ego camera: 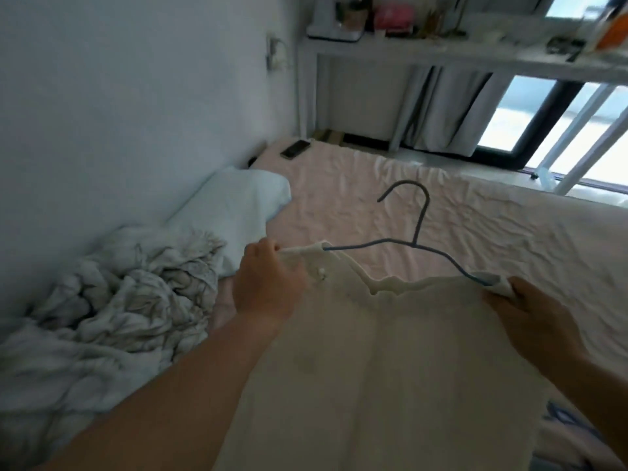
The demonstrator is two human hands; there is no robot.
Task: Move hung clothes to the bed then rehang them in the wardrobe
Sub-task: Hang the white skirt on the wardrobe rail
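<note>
Here, in the head view, your left hand (268,283) and right hand (530,317) each have their grip pinched on a shoulder of the cream garment (380,362), keeping it spread on the blue hanger (416,239) above the near side of the bed (475,232), probably for laying down. No containers show; the far desk (441,49) carries blurred clutter.

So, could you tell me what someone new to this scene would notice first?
The eye lands on the cream garment in the foreground centre, draped on a blue wire hanger and held at its shoulders by the left hand and the right hand. Behind it stretches the bed with its wrinkled pink sheet, and a crumpled white duvet is heaped at the left by the wall.
</note>
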